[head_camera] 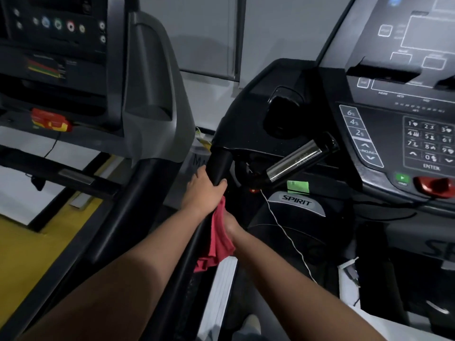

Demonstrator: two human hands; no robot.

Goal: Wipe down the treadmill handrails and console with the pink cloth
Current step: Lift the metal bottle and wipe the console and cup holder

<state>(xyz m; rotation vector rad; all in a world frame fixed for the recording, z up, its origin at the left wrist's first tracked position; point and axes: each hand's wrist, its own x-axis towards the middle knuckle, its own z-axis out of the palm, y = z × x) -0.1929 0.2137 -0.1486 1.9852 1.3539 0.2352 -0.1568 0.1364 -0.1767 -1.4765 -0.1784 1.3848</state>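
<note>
- A person is reaching both bare forearms toward a treadmill's left handrail (pixel 219 163), a black bar running down from the console (pixel 384 153) toward the near edge.
- The left hand (pixel 203 190) is clamping round the handrail just below the console's black shoulder, with the fingers wrapping the far side and the thumb lying across the front.
- The pink cloth (pixel 218 238) is hanging bunched along the handrail directly below that hand. Its top is touching the heel of the palm, and its lower folds are drooping over the ribbed white side rail (pixel 221 286).
- The right hand (pixel 231 223) is pressing in at the cloth's right edge. Its fingers are lying hidden behind the fabric, so whether it is grasping the cloth cannot be told.
- To the right, the console is showing a number keypad (pixel 429 141), incline arrows, a green start button (pixel 402 178) and a red knob (pixel 434 184).
- A silver grip bar (pixel 295 159) is jutting out from the console between handrail and keypad.
- A thin white cord (pixel 285 230) is trailing down past the grey cover (pixel 296 205) lettered SPIRIT.
- At far left a second treadmill (pixel 147 94) is standing alongside, with a red and yellow clip (pixel 50 120) sitting on its panel and yellow floor (pixel 37 247) showing beneath it.
</note>
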